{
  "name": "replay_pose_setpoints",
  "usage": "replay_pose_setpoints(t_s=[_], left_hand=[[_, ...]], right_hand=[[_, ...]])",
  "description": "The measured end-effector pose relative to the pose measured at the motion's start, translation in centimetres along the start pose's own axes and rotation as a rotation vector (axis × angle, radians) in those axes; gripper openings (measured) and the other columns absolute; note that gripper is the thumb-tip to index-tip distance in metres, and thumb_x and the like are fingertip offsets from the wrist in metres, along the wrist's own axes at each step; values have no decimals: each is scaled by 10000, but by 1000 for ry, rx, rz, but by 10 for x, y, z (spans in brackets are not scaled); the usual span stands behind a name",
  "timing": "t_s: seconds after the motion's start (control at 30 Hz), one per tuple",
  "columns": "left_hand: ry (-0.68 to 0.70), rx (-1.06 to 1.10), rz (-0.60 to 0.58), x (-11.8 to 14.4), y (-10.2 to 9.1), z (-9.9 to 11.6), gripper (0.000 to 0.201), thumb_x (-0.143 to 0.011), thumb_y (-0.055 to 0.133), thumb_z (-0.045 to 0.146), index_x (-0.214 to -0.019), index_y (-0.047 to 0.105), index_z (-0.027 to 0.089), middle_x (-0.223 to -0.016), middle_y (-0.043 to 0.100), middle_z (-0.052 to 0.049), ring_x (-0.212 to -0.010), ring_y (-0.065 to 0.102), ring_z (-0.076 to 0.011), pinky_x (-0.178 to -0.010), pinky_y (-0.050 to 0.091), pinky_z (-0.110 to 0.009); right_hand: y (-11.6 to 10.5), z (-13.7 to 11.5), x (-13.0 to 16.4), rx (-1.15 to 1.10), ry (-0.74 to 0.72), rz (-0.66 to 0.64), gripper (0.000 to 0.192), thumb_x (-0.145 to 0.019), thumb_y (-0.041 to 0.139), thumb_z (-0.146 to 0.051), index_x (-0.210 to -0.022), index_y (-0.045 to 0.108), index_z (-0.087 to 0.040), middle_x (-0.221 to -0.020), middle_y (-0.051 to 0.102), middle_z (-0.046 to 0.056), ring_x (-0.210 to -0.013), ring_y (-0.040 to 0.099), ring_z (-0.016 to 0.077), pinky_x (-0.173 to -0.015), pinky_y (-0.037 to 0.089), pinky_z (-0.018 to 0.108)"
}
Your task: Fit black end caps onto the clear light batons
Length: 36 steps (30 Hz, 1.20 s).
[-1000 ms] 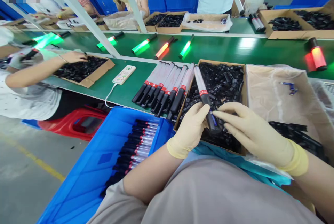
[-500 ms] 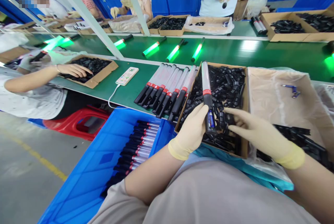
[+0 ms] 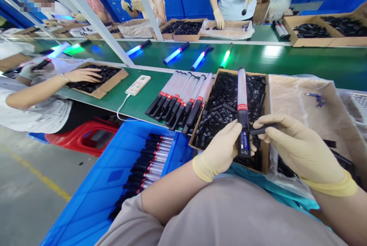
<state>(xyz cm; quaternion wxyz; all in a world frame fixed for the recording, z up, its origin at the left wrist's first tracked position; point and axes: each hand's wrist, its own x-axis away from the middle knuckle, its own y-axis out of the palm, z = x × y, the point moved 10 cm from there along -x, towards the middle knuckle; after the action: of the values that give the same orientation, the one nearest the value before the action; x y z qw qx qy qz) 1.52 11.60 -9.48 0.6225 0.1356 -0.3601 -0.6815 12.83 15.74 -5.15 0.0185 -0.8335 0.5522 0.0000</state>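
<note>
My left hand (image 3: pixel 221 150), in a cream glove, grips the black handle of a light baton (image 3: pixel 242 104) with a clear tube and a red band; its open battery slot shows a blue cell. The baton stands nearly upright over a cardboard box (image 3: pixel 266 104) full of small black plastic parts. My right hand (image 3: pixel 298 150), also gloved, pinches a long black cover piece (image 3: pixel 262 129) just right of the baton's handle. A row of several finished-looking batons (image 3: pixel 183 98) lies on the green bench to the left of the box.
A blue crate (image 3: pixel 94 196) of batons sits low at my left. A white power strip (image 3: pixel 137 84) lies on the bench. A plastic-lined box (image 3: pixel 304 100) is at right. Lit batons (image 3: pixel 176 53) ride the green conveyor. Other people work at the left and across the belt.
My right hand has lifted a black cover piece out of the box and brought it beside the handle. The baton shifted right and more upright. The lit batons on the conveyor turned from green to blue.
</note>
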Motion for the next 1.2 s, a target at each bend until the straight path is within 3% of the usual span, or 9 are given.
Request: replay_pose_setpoints(t_s=[0.2,0.27,0.47,0.57,0.73,0.87,1.0,1.2], left_hand=[[-2,47,-6,-2,1,-3,399,-903,689,456,-1172,661,163,-814,683,-41,-622,644,-148,-586,526,-261],[-1,49,-1,-1,1,-2,375,-915,681,439,-1169,665,163,-788,664,-29,-619,639,-141,-598,540,-260],[-20,48,12,1,0,-4,403,-900,706,443,-1184,671,160,-831,676,-43,-636,639,-131,-622,543,-254],[-35,49,13,1,-1,-7,423,-871,735,464,-1159,680,159,-808,672,-38,-616,628,-128,-613,534,-253],[1,48,22,0,-3,-4,374,-864,744,472,-1056,673,159,-826,658,-32,-651,640,-136,-632,544,-266],[7,65,-19,-1,3,-3,433,-833,780,471,-1122,687,161,-873,690,-54,-706,655,-164,-623,523,-273],[-8,84,-18,-1,5,-4,512,-823,793,458,-1237,684,177,-944,721,-71,-799,684,-195,-709,554,-306],[-20,74,-19,0,4,-5,561,-863,755,443,-1360,644,210,-1038,732,-90,-838,699,-205,-724,580,-313]], right_hand=[[0,0,1,245,-64,6,329,-913,655,-364,-1227,666,-268,-1233,705,45,-1094,677,191,-869,593,283],[-6,-4,0,337,-91,38,360,-884,656,-341,-1234,649,-258,-1207,712,46,-1075,685,198,-901,587,312],[-2,-9,-1,677,-122,-50,212,-854,643,-354,-1018,720,-243,-1009,722,36,-879,670,198,-850,566,361],[1,-9,-1,675,-139,-74,207,-878,644,-360,-1039,696,-240,-978,710,36,-843,663,190,-793,567,350],[-11,-15,2,410,-129,7,370,-914,666,-362,-1270,599,-289,-1089,703,32,-908,692,175,-809,604,310],[-6,-22,9,350,-108,35,208,-901,671,-365,-1090,669,-276,-934,725,10,-744,687,155,-705,610,277],[11,-18,10,469,-67,-77,201,-904,627,-382,-1041,714,-264,-950,757,24,-788,711,178,-717,615,278],[15,-21,6,577,-109,-120,222,-904,604,-396,-1026,743,-272,-1017,771,23,-883,727,211,-817,615,326]])
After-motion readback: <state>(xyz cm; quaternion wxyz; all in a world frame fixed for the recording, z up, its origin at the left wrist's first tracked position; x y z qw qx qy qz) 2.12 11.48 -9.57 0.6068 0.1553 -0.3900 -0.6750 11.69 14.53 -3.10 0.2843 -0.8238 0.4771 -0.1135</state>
